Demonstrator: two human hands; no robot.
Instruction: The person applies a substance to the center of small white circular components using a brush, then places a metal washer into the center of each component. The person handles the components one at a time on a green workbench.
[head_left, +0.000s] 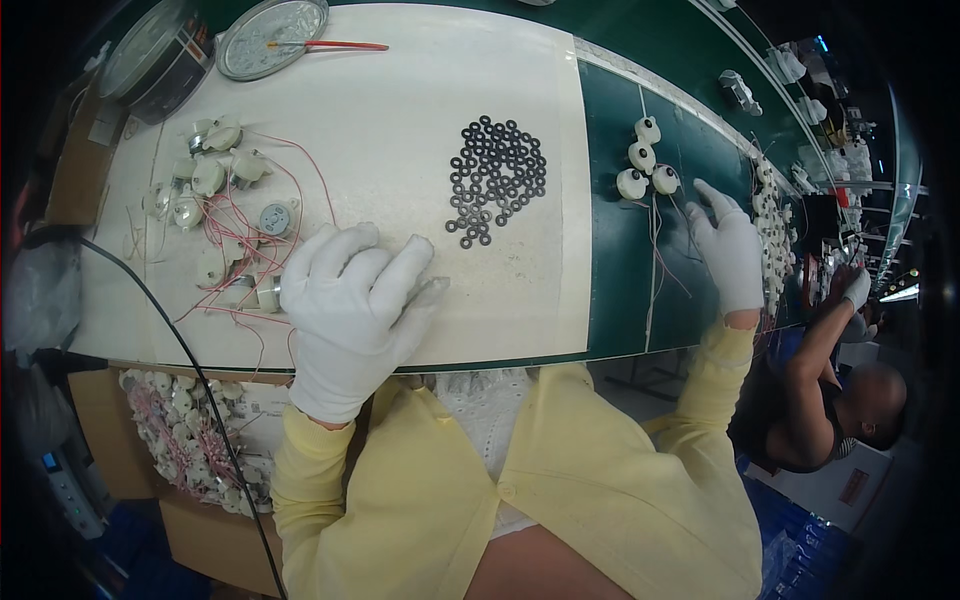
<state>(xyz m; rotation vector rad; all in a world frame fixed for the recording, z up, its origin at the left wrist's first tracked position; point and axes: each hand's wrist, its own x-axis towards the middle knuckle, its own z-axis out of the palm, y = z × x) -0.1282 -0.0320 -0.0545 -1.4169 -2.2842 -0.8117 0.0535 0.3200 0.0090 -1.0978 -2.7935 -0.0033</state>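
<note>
My left hand (350, 300), in a white glove, is over the pale board with its fingers apart and loosely bent. Nothing shows between its fingers and thumb. Right beside it lies a loose cluster of small white round motors (208, 178) with red wires, one motor (275, 219) showing its metal face. My right hand (728, 250), also gloved, reaches over the green mat with thumb and fingers apart, holding nothing that I can see. Just left of it, several white motors (642, 156) with dark centres sit in a small group, their wires trailing towards me.
Many small black rings (497, 175) lie mid-board. A round lid (270, 40) with a red-handled brush (340, 45) and a tub (160, 60) stand far left. More motors (772, 235) line the right edge. A box of motors (185, 430) is below left; a person (820, 400) sits right.
</note>
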